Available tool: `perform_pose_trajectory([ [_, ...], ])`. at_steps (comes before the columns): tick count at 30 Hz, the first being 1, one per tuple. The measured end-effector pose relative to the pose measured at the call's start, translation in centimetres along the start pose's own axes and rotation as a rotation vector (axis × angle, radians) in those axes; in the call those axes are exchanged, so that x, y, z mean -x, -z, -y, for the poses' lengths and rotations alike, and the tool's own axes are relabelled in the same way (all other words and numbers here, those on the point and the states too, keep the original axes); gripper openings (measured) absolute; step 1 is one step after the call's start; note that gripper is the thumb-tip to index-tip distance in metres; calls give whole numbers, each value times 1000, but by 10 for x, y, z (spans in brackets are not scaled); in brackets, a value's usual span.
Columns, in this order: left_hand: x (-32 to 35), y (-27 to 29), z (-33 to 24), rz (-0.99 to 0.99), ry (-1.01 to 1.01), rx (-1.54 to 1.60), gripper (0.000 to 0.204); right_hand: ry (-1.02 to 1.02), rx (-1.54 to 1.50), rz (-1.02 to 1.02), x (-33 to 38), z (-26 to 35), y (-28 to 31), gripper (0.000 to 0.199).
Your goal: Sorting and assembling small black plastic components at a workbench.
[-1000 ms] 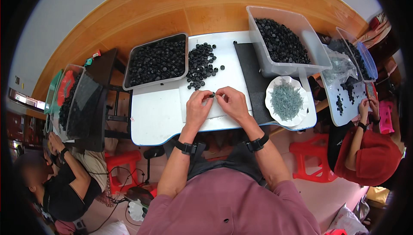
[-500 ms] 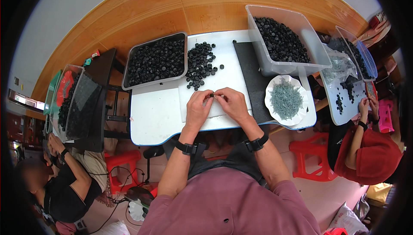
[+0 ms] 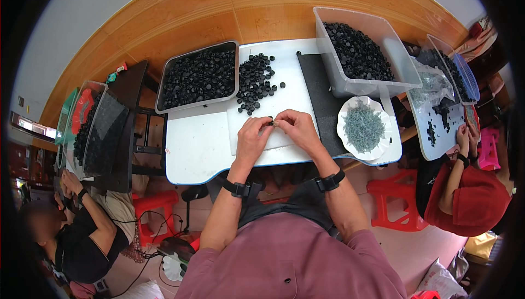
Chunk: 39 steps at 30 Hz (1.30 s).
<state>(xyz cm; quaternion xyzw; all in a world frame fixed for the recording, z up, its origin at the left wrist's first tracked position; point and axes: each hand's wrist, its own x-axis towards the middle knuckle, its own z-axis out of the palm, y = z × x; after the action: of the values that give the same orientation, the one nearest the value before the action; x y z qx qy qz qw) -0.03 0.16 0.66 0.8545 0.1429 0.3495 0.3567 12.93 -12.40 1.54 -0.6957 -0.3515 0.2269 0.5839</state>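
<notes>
Over the front part of the white table, my left hand [image 3: 252,138] pinches a small round black cap [image 3: 271,119] between thumb and fingers. My right hand [image 3: 299,131] meets it there with thumb and forefinger pressed together at the cap's side; whatever it may hold is too small to make out. Beyond both hands lies a loose pile of black caps [image 3: 254,74] on a white board [image 3: 284,102]. To the right, a scalloped white dish [image 3: 341,126] carries many thin grey-green pieces [image 3: 363,128].
A metal tray [image 3: 237,72] full of black caps stands back left. Back right, a clear plastic bin [image 3: 350,86] holds more, beside a black mat [image 3: 322,99]. Co-workers sit at either side: one in red [image 3: 476,195], one in black [image 3: 87,244]. A red stool [image 3: 396,200] stands right.
My right hand has shifted very slightly right and up, its fingers still at the cap. The left hand stays nearly in place.
</notes>
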Motion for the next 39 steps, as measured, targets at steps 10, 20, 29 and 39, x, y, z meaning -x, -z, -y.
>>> perform_pose_trajectory([
  [10,2,1,-1,30,34,50,22,18,-12,28,-2,-5,0,15],
  [20,0,5,-5,49,211,199,23,33,-142,-23,2,-4,4,13],
  [29,0,5,-2,45,164,244,21,27,-137,49,-2,-10,3,17],
  [39,-1,7,-7,78,144,179,25,-50,-192,84,1,-9,9,14],
])
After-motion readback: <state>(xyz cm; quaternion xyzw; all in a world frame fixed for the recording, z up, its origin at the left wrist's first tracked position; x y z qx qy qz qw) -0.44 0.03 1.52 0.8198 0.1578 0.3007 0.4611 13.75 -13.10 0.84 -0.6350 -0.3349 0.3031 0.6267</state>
